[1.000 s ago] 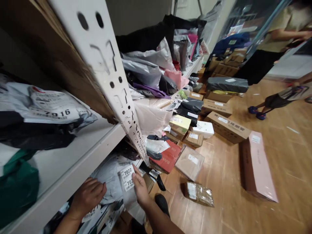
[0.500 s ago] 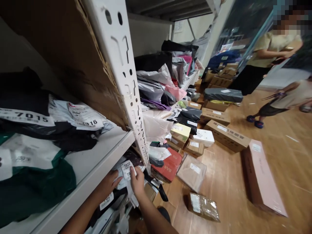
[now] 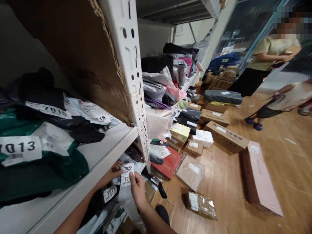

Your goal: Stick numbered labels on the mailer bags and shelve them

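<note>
Both forearms reach forward (low in view); left hand [image 3: 112,172] and right hand [image 3: 136,191] pinch, fingers curled.

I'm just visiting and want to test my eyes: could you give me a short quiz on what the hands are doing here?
1. True or false: both hands touch the label reading 7022.
2. Where is the parcel with that label: A on the floor, B on the lower shelf, C on a trolley?
3. What number is on the big label at far left?

Key:
1. True: left hand, right hand, label.
2. B, lower shelf.
3. 7013.
</note>
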